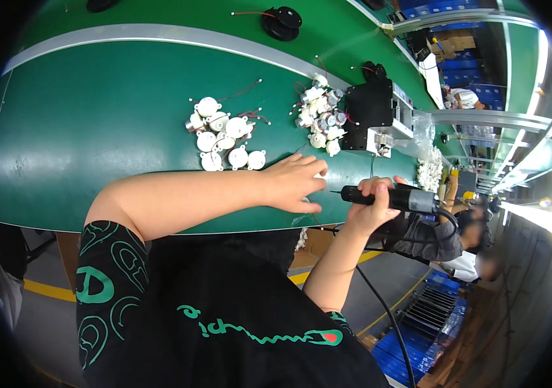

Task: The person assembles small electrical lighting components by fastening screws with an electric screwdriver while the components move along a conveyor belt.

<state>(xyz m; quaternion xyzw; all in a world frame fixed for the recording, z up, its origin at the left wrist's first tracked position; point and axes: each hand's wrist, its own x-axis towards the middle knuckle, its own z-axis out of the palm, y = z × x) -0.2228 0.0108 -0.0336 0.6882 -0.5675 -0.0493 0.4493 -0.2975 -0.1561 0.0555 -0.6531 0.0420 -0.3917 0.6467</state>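
My left hand (294, 184) reaches across the bench's near edge, its fingers spread and the thumb apart. A small white bit (319, 174) shows at its fingertips; most of it is hidden, and I cannot tell whether the hand touches it. My right hand (376, 199) is closed around a black electric screwdriver (411, 199), whose thin bit points left toward my left hand. Beyond my left forearm lies a loose group of round white motors (226, 140) with red and black leads. A second pile of white motors (321, 116) sits farther right.
A black box-shaped device (369, 116) with a metal front stands right of the motor pile. Clear plastic (423, 132) and a heap of white parts (430, 171) lie beyond it. A black cable (386, 310) hangs from the screwdriver. Other people (470, 233) sit farther along the bench.
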